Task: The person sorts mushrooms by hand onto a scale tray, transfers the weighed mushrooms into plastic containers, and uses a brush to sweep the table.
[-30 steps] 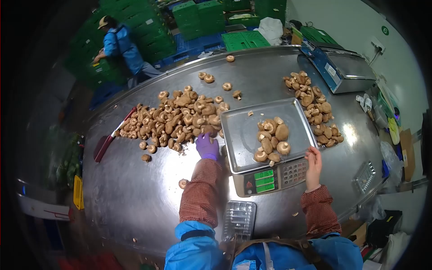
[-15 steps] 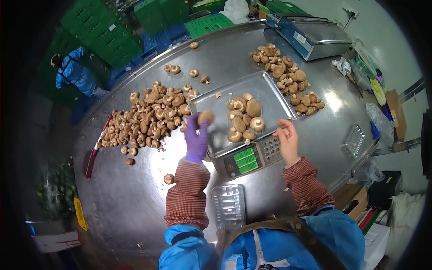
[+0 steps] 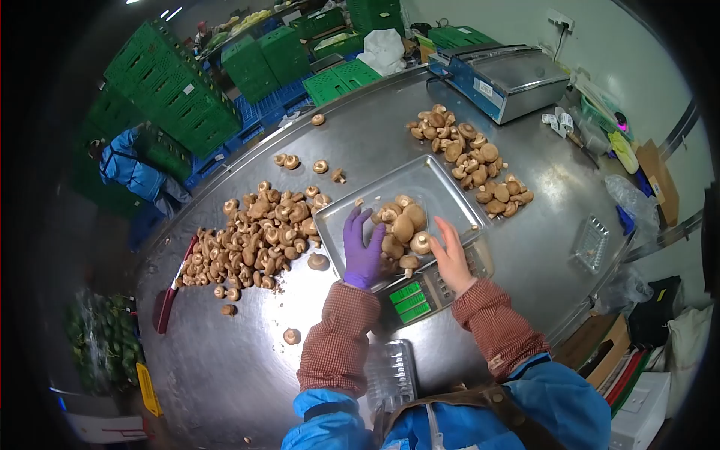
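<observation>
Shiitake mushrooms sit heaped in a clear plastic punnet, partly visible, on a metal tray. The tray rests on a scale whose green display is lit. My left hand, in a purple glove, is at the heap's left side with fingers spread. Bare and with fingers stretched out, my right hand is along the heap's right side. Neither hand has a mushroom enclosed in it. Contact with the outer mushrooms is hard to make out. Just left of the tray lies a single flat-capped mushroom.
A large mushroom pile spreads to the left beside a red-handled tool. More mushrooms lie behind the tray, near a wrapping machine. Plastic punnets lie in front and at right. A person in blue stands beyond the table.
My left hand no longer holds a mushroom and has come rightward to the heap. My right hand has moved left, from beside the scale to the heap's side. The camera view has shifted.
</observation>
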Motion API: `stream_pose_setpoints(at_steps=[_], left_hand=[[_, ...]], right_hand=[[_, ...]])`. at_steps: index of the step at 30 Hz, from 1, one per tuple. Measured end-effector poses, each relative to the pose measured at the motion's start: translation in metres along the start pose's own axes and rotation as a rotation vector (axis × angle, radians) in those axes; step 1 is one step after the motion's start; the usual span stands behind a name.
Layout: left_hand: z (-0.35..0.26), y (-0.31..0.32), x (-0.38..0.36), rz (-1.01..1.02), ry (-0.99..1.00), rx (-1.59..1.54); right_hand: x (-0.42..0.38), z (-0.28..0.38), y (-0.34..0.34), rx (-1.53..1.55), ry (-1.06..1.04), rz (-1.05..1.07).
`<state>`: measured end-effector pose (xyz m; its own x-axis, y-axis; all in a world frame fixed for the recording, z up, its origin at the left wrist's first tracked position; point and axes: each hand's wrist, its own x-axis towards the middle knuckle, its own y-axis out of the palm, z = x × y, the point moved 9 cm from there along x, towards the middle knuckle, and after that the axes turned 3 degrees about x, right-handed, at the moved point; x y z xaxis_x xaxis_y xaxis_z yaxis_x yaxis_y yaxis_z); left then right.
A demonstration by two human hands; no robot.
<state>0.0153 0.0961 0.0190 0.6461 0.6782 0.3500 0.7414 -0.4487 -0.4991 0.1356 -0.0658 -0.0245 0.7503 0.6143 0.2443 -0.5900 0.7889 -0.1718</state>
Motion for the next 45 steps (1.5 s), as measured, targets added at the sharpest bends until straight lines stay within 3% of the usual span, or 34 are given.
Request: stream_pose_setpoints(at_steps=[5, 7, 8, 9, 14, 19, 21, 25, 29, 35, 39, 43, 45], left_hand=[[0.065, 0.036, -0.011, 0.087, -0.342, -0.377], [0.062, 0.044, -0.018, 0.044, -0.432, -0.524], [0.048, 0.043, -0.015, 0.102, -0.420, -0.514], [0.077, 0.057, -0.015, 0.077, -0.386, -0.498], [0.066, 0.057, -0.010, -0.015, -0.217, -0.206], [-0.013, 0.086, -0.002, -0.014, -0.092, -0.111], [-0.056, 0.108, 0.001, -0.046, 0.017, -0.234], [-0.108, 0.196, -0.007, 0.069, 0.028, -0.431], [-0.126, 0.295, -0.042, 0.202, 0.002, -0.273], [-0.093, 0.407, -0.087, 0.496, -0.019, -0.232], [-0.095, 0.409, -0.072, 0.602, -0.030, -0.231], [-0.105, 0.368, -0.057, 0.416, 0.012, -0.069], [-0.112, 0.347, -0.059, 0.338, 0.006, -0.125]], right_hand=[[0.028, 0.016, 0.026, -0.107, -0.080, 0.034], [0.035, -0.002, 0.036, -0.150, -0.015, 0.002], [0.035, -0.009, 0.039, -0.162, 0.051, -0.002], [0.034, -0.016, 0.042, -0.174, 0.101, -0.023], [0.026, -0.006, 0.027, -0.078, 0.111, -0.078], [0.025, 0.021, -0.045, -0.046, 0.015, -0.191], [0.023, 0.031, -0.088, -0.096, -0.050, -0.246], [0.009, 0.024, -0.182, -0.165, -0.060, -0.315], [-0.019, -0.040, -0.265, -0.255, 0.068, -0.350], [-0.069, -0.135, -0.309, -0.363, 0.233, -0.490], [-0.066, -0.152, -0.304, -0.362, 0.253, -0.583], [-0.051, -0.155, -0.284, -0.365, 0.315, -0.726], [-0.040, -0.161, -0.270, -0.371, 0.322, -0.701]])
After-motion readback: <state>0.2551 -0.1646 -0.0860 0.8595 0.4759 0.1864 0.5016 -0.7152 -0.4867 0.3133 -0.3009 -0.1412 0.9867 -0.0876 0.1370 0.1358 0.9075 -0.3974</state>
